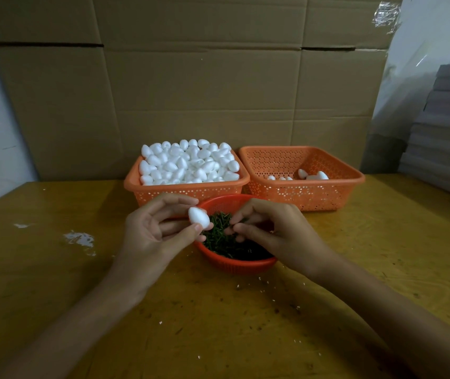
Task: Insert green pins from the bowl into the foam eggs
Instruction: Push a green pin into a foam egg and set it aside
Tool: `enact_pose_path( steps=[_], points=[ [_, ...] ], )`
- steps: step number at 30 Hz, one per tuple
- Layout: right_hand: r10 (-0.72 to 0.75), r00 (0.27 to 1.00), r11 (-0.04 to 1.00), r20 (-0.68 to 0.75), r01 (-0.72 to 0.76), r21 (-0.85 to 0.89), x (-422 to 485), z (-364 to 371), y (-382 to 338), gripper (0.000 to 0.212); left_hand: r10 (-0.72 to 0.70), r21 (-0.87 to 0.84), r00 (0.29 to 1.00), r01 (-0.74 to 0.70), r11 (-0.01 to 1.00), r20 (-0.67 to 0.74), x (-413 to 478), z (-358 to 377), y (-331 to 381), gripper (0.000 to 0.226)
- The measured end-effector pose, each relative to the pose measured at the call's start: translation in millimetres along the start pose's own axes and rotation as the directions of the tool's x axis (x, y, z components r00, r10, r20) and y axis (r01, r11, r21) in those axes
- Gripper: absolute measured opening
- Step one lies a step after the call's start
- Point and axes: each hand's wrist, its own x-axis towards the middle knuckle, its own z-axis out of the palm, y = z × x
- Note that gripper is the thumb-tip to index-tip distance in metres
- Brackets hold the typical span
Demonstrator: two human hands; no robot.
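At centre frame, a person's left hand (152, 231) holds a single foam egg (199, 218) between thumb and fingertips, just above the left edge of a round red bowl (234, 265); the bowl, on a worn yellow table (54, 269), is filled with green pins (223, 242). The right hand (267, 228) hangs over the pins with its fingers curled and their tips drawn together close to the egg; whether a pin sits between them is too small to tell. Behind the bowl, toward the upper middle of the frame, an orange basket (185, 191) is heaped with plain eggs (188, 162); the basket on its right (327, 192) holds only a handful (314, 175), so the job appears to be in its early stages. A cardboard wall (191, 77) fills the top of the frame. The step in hand looks like the picking of a pin for this egg; the next move would call for a sure pinch on one pin, its point lined up with the foam, and a straight push while the left hand keeps the egg steady.
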Motion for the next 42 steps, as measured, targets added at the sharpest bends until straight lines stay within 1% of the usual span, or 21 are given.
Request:
enact_pose_path(
  steps=[4, 7, 10, 12, 17, 21, 27, 31, 34, 36, 38, 42],
  points=[
    [0.011, 1.000, 1.000, -0.006, -0.011, 0.021, -0.4, 1.0, 1.0, 0.003, 0.010, 0.010, 1.000, -0.010, 1.000, 0.009, 0.3, -0.4, 0.5, 0.031],
    [0.015, 1.000, 1.000, -0.008, -0.015, 0.021, -0.9, 0.6, 1.4, 0.007, 0.010, -0.007, 1.000, -0.010, 1.000, 0.015, 0.8, -0.4, 0.5, 0.030],
    [0.006, 1.000, 0.999, -0.003, -0.006, 0.037, -2.2, -0.5, 0.3, 0.003, 0.020, -0.017, 1.000, -0.020, 1.000, 0.023, 0.1, -0.6, 1.2, 0.028],
    [0.002, 1.000, 0.999, -0.005, -0.002, 0.051, -2.3, -0.5, -0.5, 0.004, 0.027, -0.014, 0.999, -0.026, 1.000, 0.032, -0.6, -0.5, 2.1, 0.027],
    [-0.001, 1.000, 0.999, -0.009, 0.002, 0.052, -1.3, 0.2, 1.0, 0.006, 0.037, 0.013, 0.998, -0.037, 0.999, 0.041, -0.9, -0.3, 2.0, 0.029],
    [-0.006, 0.999, 0.999, -0.047, 0.009, 0.048, -1.3, 0.2, 0.7, 0.004, 0.054, 0.025, 0.998, -0.055, 0.998, 0.040, -1.4, 0.5, 3.4, 0.029],
    [0.031, 0.994, 0.999, -0.104, -0.027, 0.043, -1.4, -0.8, 1.0, 0.004, 0.065, 0.029, 0.997, -0.066, 0.997, 0.040, -0.7, 1.8, 3.6, 0.028],
    [0.060, 0.992, 0.996, -0.107, -0.052, 0.074, -2.1, -2.1, 1.7, 0.009, 0.072, 0.033, 0.996, -0.073, 0.997, 0.044, -1.4, 1.9, 3.9, 0.026],
    [0.078, 0.991, 0.992, -0.112, -0.066, 0.110, -1.4, -2.9, 1.3, 0.013, 0.070, 0.040, 0.996, -0.072, 0.997, 0.049, -0.9, 0.9, 2.8, 0.030],
    [0.079, 0.991, 0.989, -0.108, -0.064, 0.135, -1.5, -3.0, 0.5, 0.011, 0.067, 0.051, 0.997, -0.069, 0.996, 0.045, -0.4, 0.1, 1.8, 0.032],
    [0.076, 0.992, 0.987, -0.103, -0.060, 0.151, -1.8, -3.0, -0.5, 0.009, 0.064, 0.058, 0.997, -0.067, 0.996, 0.043, 0.0, -0.5, 1.2, 0.027],
    [0.068, 0.993, 0.983, -0.094, -0.051, 0.178, -2.1, -2.8, -1.9, 0.008, 0.066, 0.065, 0.997, -0.069, 0.995, 0.051, -0.2, -0.1, 1.4, 0.025]
  ],
)
